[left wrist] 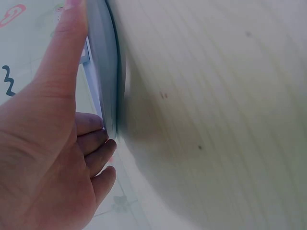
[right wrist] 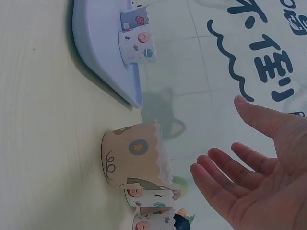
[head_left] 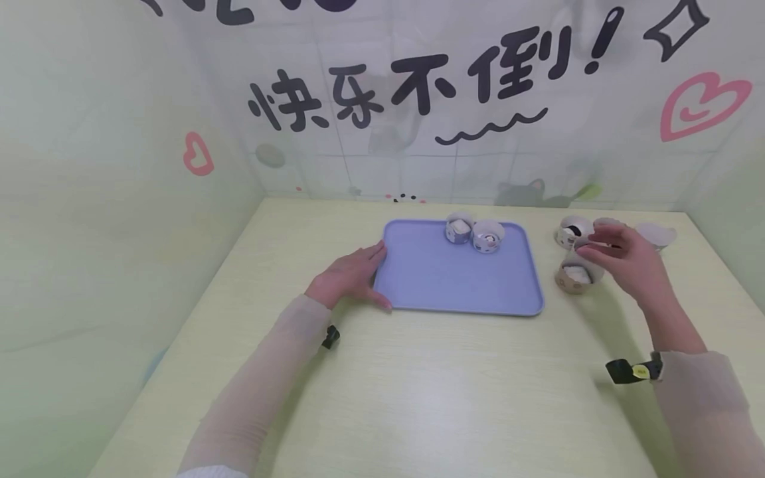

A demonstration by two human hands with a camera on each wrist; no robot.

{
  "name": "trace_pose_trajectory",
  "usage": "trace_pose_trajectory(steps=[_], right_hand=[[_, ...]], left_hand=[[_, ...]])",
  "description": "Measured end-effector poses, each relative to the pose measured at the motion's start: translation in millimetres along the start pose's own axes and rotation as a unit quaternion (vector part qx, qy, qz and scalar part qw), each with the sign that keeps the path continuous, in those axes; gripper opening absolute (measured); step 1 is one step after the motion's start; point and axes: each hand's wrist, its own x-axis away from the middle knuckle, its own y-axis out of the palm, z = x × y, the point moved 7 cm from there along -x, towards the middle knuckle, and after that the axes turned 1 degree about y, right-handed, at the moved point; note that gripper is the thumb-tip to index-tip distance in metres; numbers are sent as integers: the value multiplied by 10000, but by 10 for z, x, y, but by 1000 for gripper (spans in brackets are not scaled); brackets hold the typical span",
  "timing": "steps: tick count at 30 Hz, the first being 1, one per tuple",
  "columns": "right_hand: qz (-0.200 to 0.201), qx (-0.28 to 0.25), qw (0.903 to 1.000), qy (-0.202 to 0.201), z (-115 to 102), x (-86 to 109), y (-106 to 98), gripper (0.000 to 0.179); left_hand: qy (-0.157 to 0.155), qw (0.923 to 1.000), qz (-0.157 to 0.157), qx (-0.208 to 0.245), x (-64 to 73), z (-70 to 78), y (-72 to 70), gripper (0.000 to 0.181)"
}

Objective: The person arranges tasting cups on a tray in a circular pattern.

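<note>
My left hand (head_left: pixel 352 272) rests at the left side of a lavender-blue tray (head_left: pixel 460 285), with fingers along the edge and the thumb at its front corner. Two small patterned paper baking cups, a blue-toned one (head_left: pixel 459 232) and a white one (head_left: pixel 485 243), stand at the tray's back edge. Right of the tray, a brown paper cup (head_left: pixel 572 283) with a star print holds something white. Above and beside this cup hovers my right hand (head_left: pixel 627 259), its fingers apart from the rim in the right wrist view (right wrist: pixel 254 177) and holding nothing.
Behind the brown cup stands a patterned cup (head_left: pixel 563 238) with something dark in it. Farther right is a pale cup (head_left: pixel 655 234), and another is partly hidden by my right hand. A wall (head_left: pixel 358 172) with printed lettering borders the table's (head_left: pixel 418 378) back.
</note>
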Motion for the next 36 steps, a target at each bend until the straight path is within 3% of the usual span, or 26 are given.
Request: trace_pose_trajectory(steps=[7, 19, 25, 36], right_hand=[[37, 369, 9991, 214, 82, 45, -69, 33], [-122, 854, 9951, 483, 238, 79, -98, 69], [-185, 1137, 9916, 585, 312, 101, -79, 70], [-204, 1093, 9916, 663, 362, 116, -30, 70]], left_hand=[[-4, 10000, -28, -7, 9, 4, -8, 131], [-15, 9999, -81, -98, 17, 23, -26, 131], [-2, 10000, -69, -66, 12, 18, -18, 131], [-18, 10000, -95, -16, -1, -6, 2, 132]])
